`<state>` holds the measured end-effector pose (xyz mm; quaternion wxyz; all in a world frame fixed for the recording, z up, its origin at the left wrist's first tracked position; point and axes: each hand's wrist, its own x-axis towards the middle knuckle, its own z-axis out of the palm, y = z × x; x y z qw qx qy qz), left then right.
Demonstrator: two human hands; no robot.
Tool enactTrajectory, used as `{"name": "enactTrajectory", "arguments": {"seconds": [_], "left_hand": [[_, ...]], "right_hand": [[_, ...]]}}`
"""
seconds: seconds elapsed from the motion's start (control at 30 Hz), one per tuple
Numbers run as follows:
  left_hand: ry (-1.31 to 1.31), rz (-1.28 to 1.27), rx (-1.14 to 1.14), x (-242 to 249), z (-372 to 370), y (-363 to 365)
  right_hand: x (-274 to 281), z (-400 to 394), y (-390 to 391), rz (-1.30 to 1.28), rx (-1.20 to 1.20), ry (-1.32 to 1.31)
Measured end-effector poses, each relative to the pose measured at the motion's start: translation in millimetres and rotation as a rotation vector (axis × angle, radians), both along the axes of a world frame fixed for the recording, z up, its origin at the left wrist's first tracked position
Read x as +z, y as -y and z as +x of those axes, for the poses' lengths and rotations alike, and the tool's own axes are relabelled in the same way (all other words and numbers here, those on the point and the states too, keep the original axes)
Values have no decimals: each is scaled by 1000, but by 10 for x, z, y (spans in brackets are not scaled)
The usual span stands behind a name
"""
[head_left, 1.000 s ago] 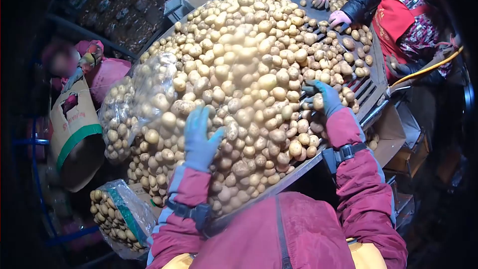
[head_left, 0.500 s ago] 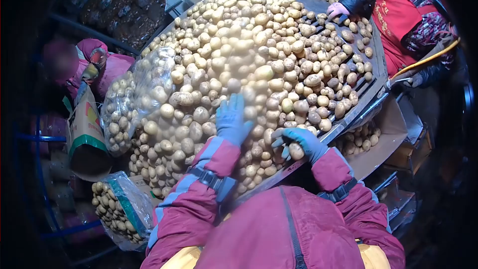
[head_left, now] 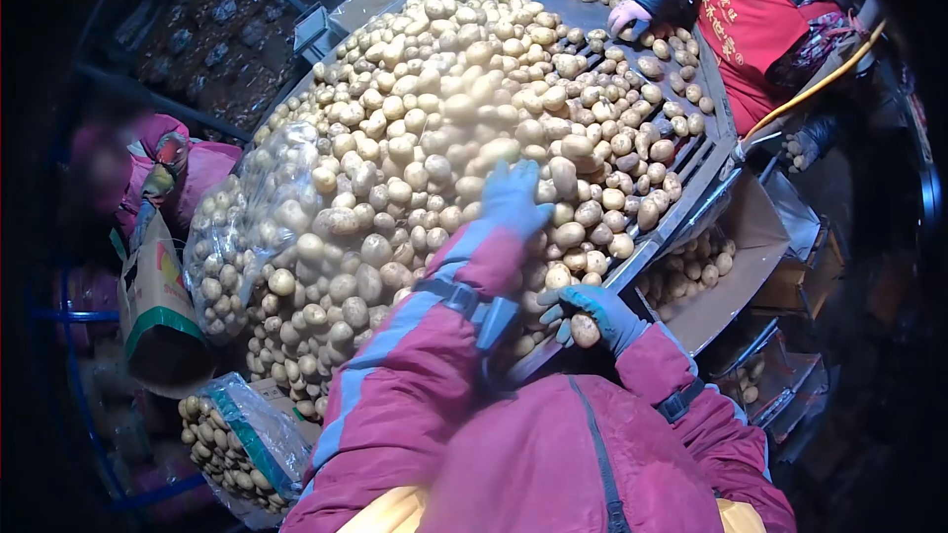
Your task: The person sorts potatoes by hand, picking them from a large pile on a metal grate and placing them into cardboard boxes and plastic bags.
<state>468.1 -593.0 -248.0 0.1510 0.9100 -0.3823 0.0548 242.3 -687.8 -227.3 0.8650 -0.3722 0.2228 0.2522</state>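
Note:
A large heap of potatoes (head_left: 400, 148) covers the sorting table in front of me. My left hand (head_left: 512, 199), in a blue glove, reaches over the middle of the heap with its fingers stretched out. It is slightly blurred, and whether its fingertips touch the potatoes beneath is hard to tell. Close to the table's near edge, my right hand (head_left: 612, 318), gloved in blue, has its fingers curled around one potato (head_left: 585, 329).
A worker in a red apron (head_left: 755, 25) stands at the far right. Another in pink holds a paper bag (head_left: 156, 281) at left. An open bag of potatoes (head_left: 232, 444) stands lower left; a cardboard box (head_left: 746, 257) with potatoes sits right. A yellow hose (head_left: 825, 79) hangs nearby.
My left hand has moved right across the heap. My right hand keeps its potato near the edge. The whole view has shifted, with the table appearing farther left.

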Motion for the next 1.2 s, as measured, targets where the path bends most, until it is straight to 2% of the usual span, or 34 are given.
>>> {"name": "enactTrajectory", "arguments": {"seconds": [0.07,0.1,0.13,0.2,0.3,0.4,0.5,0.57,0.67,0.7,0.8,0.93,0.97,1.0,1.03,1.13,1.2], "left_hand": [[-241,-22,-36,154,214,-143],[-98,-185,8,295,273,-177],[-88,-39,1,451,408,-223],[-131,112,77,380,614,-238],[-31,264,41,416,673,-61],[-37,420,-34,249,892,208],[-100,534,-72,160,940,399],[-178,597,-92,269,950,414],[-147,654,-146,410,893,380],[-38,569,-195,411,863,313],[-64,345,-195,515,756,119],[-776,-382,-91,590,667,-264],[-1180,-555,-33,679,604,-354],[-1333,-675,-47,744,482,-436],[-1405,-729,-33,887,285,-475],[-1586,-807,-37,1352,-346,-531],[-1629,-746,-125,1381,-618,-577]], "right_hand": [[41,-46,-9,-57,3,10],[20,-51,-6,-38,15,46],[26,-72,-16,-31,10,43],[79,-106,24,-29,-1,40],[141,-201,41,-63,-62,6],[92,-342,50,-73,-138,-63],[180,-454,56,-85,-205,-107],[246,-488,69,-107,-209,-122],[241,-510,90,-117,-213,-116],[230,-523,87,-115,-216,-110],[234,-519,108,-136,-174,-31],[162,-435,167,-108,-139,4],[192,-361,190,-104,-130,23],[239,-285,210,-101,-121,39],[386,-198,230,-104,-118,33],[288,-56,255,-53,-111,235],[824,20,243,233,-185,64]]}}
